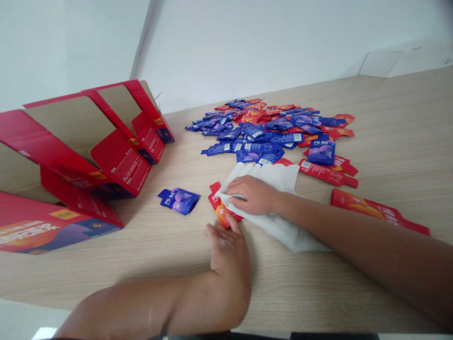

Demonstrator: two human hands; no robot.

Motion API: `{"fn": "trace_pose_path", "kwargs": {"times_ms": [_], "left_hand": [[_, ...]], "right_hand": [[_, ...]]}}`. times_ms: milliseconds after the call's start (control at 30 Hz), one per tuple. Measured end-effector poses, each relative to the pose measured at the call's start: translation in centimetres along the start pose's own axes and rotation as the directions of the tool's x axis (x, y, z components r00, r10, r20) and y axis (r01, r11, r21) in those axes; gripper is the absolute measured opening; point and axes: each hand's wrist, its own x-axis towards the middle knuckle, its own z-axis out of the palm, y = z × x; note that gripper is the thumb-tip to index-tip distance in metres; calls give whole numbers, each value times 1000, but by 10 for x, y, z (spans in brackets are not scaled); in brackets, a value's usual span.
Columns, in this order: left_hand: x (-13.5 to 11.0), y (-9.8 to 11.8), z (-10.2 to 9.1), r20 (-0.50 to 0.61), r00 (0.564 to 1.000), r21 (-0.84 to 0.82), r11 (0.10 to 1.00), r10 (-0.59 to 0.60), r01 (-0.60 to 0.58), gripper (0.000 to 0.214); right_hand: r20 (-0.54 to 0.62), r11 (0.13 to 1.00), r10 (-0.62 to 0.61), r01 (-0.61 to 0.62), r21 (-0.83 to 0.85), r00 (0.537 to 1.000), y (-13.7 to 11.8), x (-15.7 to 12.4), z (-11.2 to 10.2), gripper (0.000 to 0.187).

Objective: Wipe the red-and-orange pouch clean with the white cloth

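My right hand (253, 194) grips a bunched white cloth (283, 179) and presses it against a small red pouch (223, 215) lying on the table. Part of that pouch is covered by the cloth. At the pouch's lower end, my left hand (228, 241) holds the edge with its fingertips. To the left of it, apart from both hands, lies a single blue-purple pouch (179, 200). Another red pouch (380, 210) rests beyond my right forearm, which hides some of it.
A spread-out heap of blue and red pouches (262, 134) covers the far middle of the table. On the left stand several open red cardboard boxes (116, 156) in a row. A white wall (283, 47) rises behind the wooden table (155, 255).
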Motion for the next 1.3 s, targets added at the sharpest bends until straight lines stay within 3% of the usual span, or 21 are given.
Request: {"fn": "trace_pose_path", "kwargs": {"times_ms": [200, 300, 433, 667, 1067, 1300], "left_hand": [[0, 2, 3, -12, 999, -73, 997, -32, 31, 50], [0, 2, 3, 6, 1000, -19, 1000, -17, 17, 50], [1, 1, 1, 46, 999, 62, 998, 28, -30, 51], [0, 0, -3, 44, 999, 56, 998, 19, -21, 50], [-1, 1, -1, 34, 998, 101, 993, 49, -52, 49], [-1, 2, 1, 55, 997, 141, 988, 60, -67, 50]], "right_hand": [[29, 994, -106, 105, 27, 994, -2, -1, -2, 17], [20, 990, -134, 133, 42, 991, -2, -2, -1, 17], [6, 994, -107, 106, 40, 994, -2, -1, -1, 18], [-6, 1000, -3, 3, -12, 1000, 0, -1, 0, 19], [9, 992, -119, 119, 27, 993, -2, -1, -1, 18], [12, 997, -70, 70, 31, 997, -2, -1, -1, 18]]}}
